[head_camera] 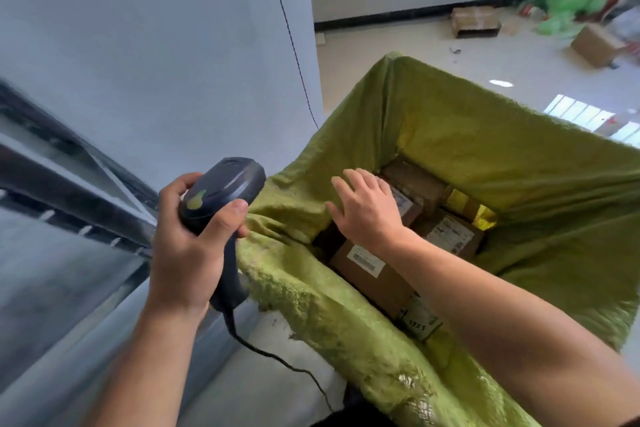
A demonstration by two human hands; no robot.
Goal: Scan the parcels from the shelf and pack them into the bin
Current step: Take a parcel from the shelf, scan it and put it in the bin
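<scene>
Fingers, left: your left hand [183,253] has its fingers [180,184] and thumb wrapped tight round the scanner [225,187] handle, scanner head up.
Fingers, right: your right hand [367,211] is flat, palm down, fingers [353,180] straight and a bit spread, holding nothing.
Right hand spot: over the near-left part of the bin [519,166], above the parcels [415,180]; can't tell if it touches the one beneath.
Bin: lined with green cloth draped over the rim, just right of the scanner.
Parcels: brown cardboard, all down inside the bin, packed close.
Near parcel [367,274]: barcode label up, just below your right wrist.
Mid parcel [405,204]: partly hidden under your right palm.
Right parcel [450,236]: white label up, beside your right forearm.
Marked parcel [420,319]: handwritten digits on its label, against the bin's near wall, partly under your forearm.
Yellow packet [467,204]: in the bin, behind the right parcel.
Cable [277,357]: black, runs from the scanner's base down toward you.
Shelf [69,191]: dark metal, far left, blurred; can't tell what's on it.
Floor [450,62]: pale, beyond the bin.
Boxes [476,21]: two cardboard ones on the floor near the far wall.
Bags [571,0]: green, heaped beside the boxes.
</scene>
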